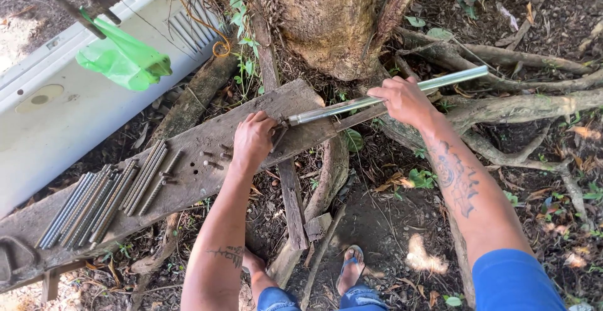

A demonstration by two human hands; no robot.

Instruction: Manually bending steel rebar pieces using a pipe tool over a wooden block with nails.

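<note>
A long shiny metal pipe (452,80) lies slanted over a weathered wooden plank (207,141), its lower end resting on the plank. My right hand (404,101) grips the pipe around its middle. My left hand (253,140) is closed at the pipe's lower end, pressing on the plank; what it holds is hidden under the fingers. Several threaded metal rods (103,201) lie side by side on the left part of the plank, with a few short bolts (213,160) between them and my left hand.
A thick tree trunk (333,22) with spreading roots (515,107) stands just beyond the plank. A white panel (56,104) lies at the left, with a green plastic bag (122,60) hanging over it. My feet in sandals (353,264) stand on leaf-strewn dirt.
</note>
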